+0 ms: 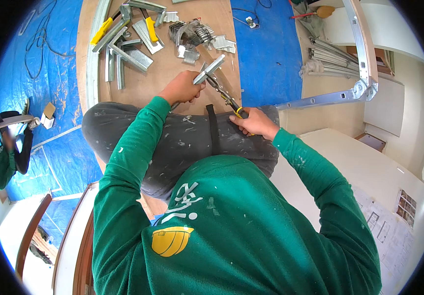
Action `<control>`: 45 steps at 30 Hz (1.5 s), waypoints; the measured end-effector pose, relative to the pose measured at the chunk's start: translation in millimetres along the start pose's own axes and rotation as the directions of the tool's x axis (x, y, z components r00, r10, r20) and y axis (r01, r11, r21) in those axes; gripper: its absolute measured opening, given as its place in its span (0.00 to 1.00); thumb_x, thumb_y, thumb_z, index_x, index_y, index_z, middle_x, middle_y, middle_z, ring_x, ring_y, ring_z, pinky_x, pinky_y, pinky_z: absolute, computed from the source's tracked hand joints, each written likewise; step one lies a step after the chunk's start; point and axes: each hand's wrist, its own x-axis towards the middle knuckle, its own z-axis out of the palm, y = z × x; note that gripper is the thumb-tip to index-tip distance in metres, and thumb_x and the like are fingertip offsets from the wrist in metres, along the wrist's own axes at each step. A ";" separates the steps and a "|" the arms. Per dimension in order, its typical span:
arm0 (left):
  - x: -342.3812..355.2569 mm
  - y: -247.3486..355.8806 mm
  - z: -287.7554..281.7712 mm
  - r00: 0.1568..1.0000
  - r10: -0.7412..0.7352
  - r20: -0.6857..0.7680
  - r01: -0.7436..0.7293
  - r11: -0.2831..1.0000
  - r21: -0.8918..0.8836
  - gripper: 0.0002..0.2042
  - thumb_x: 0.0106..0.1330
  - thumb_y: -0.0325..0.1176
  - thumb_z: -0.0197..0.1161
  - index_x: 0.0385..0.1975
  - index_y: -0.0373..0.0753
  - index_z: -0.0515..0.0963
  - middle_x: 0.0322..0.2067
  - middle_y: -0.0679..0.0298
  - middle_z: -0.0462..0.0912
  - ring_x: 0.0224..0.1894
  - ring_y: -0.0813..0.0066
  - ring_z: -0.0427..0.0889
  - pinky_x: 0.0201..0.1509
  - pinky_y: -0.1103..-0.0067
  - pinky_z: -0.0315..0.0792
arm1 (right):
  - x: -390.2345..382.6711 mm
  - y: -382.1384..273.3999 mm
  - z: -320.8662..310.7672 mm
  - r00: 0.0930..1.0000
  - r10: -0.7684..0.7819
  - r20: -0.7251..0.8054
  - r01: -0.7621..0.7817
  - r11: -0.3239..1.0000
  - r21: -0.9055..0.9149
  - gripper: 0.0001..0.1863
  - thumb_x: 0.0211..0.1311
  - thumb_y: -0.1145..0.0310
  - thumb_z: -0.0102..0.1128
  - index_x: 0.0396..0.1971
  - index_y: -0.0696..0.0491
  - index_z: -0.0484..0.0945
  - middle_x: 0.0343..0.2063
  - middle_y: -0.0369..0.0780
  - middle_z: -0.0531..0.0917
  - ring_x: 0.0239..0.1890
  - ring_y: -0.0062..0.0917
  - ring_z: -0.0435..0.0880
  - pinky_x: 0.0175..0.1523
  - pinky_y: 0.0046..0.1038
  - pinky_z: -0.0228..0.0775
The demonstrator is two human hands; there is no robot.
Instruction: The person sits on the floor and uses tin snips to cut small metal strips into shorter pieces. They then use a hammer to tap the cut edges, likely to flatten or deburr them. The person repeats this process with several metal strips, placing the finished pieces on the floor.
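My left hand (186, 87) grips a short galvanised metal channel (209, 69) above my lap, its fingers closed. My right hand (251, 120) is wrapped round the yellow-and-black handles of metal snips (224, 96), whose head meets the channel. A dark strap (212, 129) lies across my grey, paint-marked trousers. Beyond my hands, on a plywood board (229, 29), lie loose channel offcuts (133, 57), a heap of small metal brackets (197, 32) and two yellow-handled tools (102, 30) (151, 28) among the offcuts.
Blue sheeting (54, 98) covers the floor both sides, with cables (45, 51) at left. A co-worker (3, 152) sits at far left. A folded metal ladder (320, 101) reaches across the right, near bundled metal profiles (330, 61) and a white panel (315, 187) with paper drawings.
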 end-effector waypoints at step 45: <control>16.2 -13.4 -1.7 0.996 0.076 0.039 -0.075 0.997 -0.031 0.11 0.73 0.32 0.64 0.49 0.33 0.82 0.22 0.64 0.83 0.20 0.77 0.81 0.24 0.75 0.74 | -1.3 -1.3 -7.1 0.879 -0.469 -0.087 0.386 0.807 -0.447 0.28 0.67 0.59 0.69 0.60 0.63 0.78 0.45 0.61 0.86 0.53 0.59 0.83 0.57 0.46 0.75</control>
